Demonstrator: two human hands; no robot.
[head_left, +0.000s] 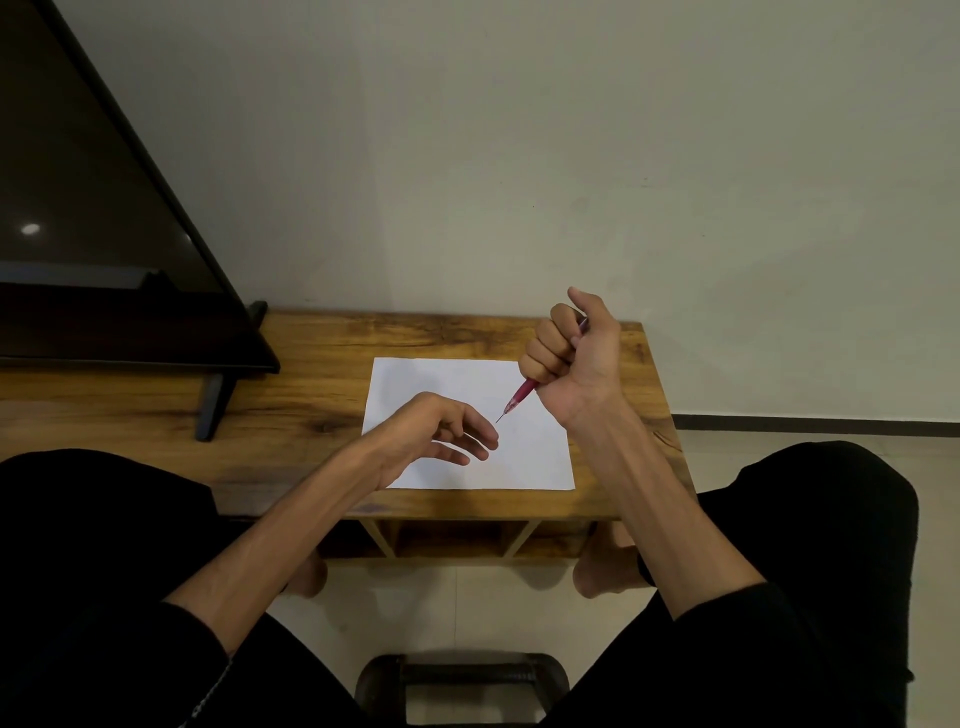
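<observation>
A blank white sheet of paper (447, 379) lies flat on the right part of a low wooden table (322, 353). My right hand (571, 353) grips a red pen (519, 397) in a fist above the sheet's right edge, tip pointing down and left, clear of the paper. My left hand (441, 431) hovers over the sheet's lower left with fingers loosely extended toward the pen tip and holds nothing. Whether it touches the paper I cannot tell.
A dark flat screen (93, 218) on a black stand (213, 400) occupies the table's left side. A plain wall rises behind. My black-clad knees frame the table's front edge, and a dark stool (462, 675) sits below on the tiled floor.
</observation>
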